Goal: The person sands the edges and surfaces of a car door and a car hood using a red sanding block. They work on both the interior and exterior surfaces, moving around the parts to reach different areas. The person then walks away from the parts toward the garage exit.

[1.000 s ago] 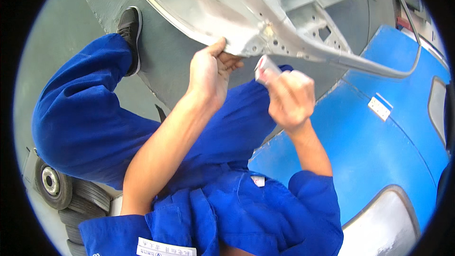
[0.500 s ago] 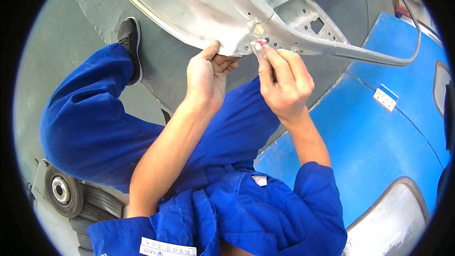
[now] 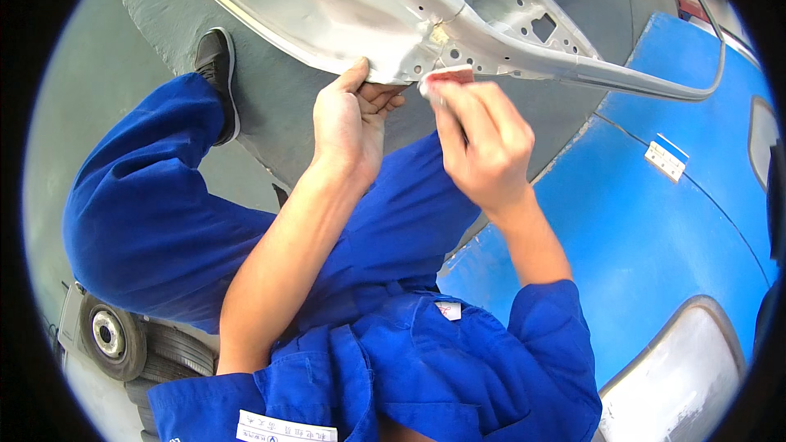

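Note:
A silver-grey vehicle door shell (image 3: 352,20), pierced with several holes, spans the top of the head view, with a pale yellowish patch (image 3: 440,34) near its lower corner. My left hand (image 3: 348,131) grips the near edge, thumb on top and fingers curled beneath. Just right of it, my right hand (image 3: 491,143) pinches a small folded piece of sandpaper (image 3: 452,74), red on one face and whitish on the other. The sandpaper is at the shell's corner edge; whether it touches the metal I cannot tell. My right fingertips are slightly blurred.
At right lies a large blue panel (image 3: 622,221) with a small white label-like piece (image 3: 666,157) on it. A wheel (image 3: 110,336) and stacked tyres (image 3: 176,348) stand at lower left. My shoe (image 3: 216,86) rests on the grey-green floor (image 3: 123,57).
The sandpaper has turned, showing more of its red face, and my right hand has shifted slightly left. My left hand keeps its grip on the door shell's edge. The whole view has shifted slightly.

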`<action>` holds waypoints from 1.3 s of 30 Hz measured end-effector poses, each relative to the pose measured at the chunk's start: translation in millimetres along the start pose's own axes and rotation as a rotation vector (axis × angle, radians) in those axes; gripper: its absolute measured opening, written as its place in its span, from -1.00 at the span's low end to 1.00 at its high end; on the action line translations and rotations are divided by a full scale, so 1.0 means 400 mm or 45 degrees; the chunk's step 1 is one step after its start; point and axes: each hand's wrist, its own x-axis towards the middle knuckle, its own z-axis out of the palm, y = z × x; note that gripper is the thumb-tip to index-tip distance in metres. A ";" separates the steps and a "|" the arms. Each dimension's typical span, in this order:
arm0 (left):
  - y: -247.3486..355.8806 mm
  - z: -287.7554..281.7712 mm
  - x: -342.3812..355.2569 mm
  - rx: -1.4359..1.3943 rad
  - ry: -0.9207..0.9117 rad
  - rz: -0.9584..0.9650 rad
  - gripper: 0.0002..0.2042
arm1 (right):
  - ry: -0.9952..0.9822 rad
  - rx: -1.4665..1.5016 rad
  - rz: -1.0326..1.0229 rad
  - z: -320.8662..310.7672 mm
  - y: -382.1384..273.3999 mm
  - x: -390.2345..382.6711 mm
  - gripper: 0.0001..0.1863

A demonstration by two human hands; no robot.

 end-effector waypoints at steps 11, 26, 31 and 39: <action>0.007 0.006 -0.009 0.010 0.035 -0.034 -0.66 | 0.183 -0.637 -0.261 -0.186 0.095 -0.041 -0.66; 0.009 0.002 -0.008 0.004 0.069 -0.026 -0.67 | -0.058 -0.440 -0.420 -0.083 0.159 0.002 -0.66; 0.001 0.011 -0.006 0.014 0.087 -0.020 -0.68 | 0.087 -0.419 -0.399 -0.082 0.185 -0.022 -0.63; 0.005 -0.002 -0.007 0.034 0.070 -0.001 -0.67 | -0.098 -0.393 -0.267 -0.120 0.170 -0.002 -0.66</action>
